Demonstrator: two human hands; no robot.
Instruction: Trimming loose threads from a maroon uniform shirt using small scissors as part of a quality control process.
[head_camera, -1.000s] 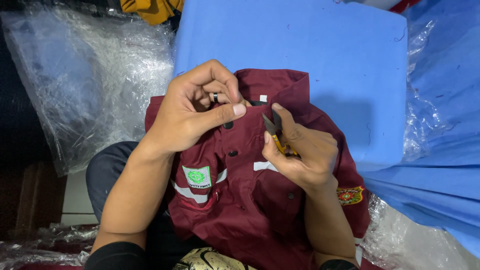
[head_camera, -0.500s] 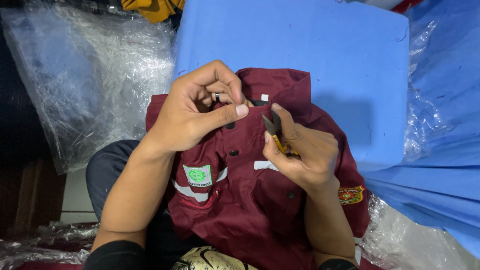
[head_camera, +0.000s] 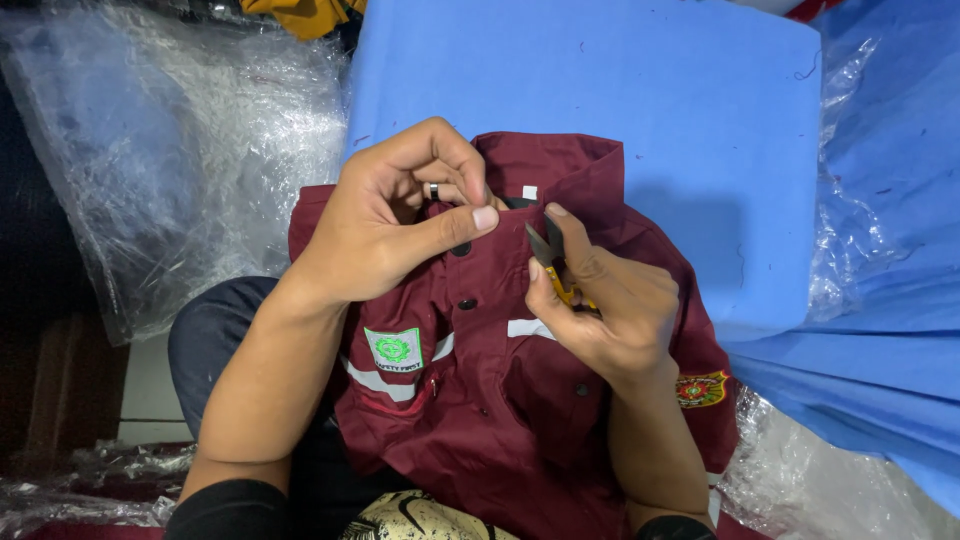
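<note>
Nearest, at six o'clock: a dark knee and a patterned scrap, partly hidden under the maroon shirt (head_camera: 500, 400) spread across the lap. Buttoned down the front already, dark buttons in a row; a grey reflective band crossing the chest. Green-and-white square patch (head_camera: 393, 349) at seven o'clock on the chest, red-and-gold badge (head_camera: 702, 388) at four o'clock on the sleeve, small white tag inside the collar at twelve.

Left hand (head_camera: 390, 225) curled nearly closed, thumb and fingers pinching the collar edge by the top button, a ring showing on one finger. Right hand (head_camera: 600, 305) also closed, gripping small thread snips (head_camera: 552, 255), yellow handle tucked in the palm, dark blades pointing up toward eleven o'clock, just beside the collar opening, tips close together. Trimming around the neck looks under way, judging by that pose; loose threads too fine to make out, so hard to say how much remains.

Farther out: a flat blue fabric stack (head_camera: 600, 90) at twelve o'clock, more blue cloth at three. Crinkled clear plastic bags (head_camera: 180, 150) at ten o'clock, more plastic at five. Bit of orange-yellow cloth at the very top.
</note>
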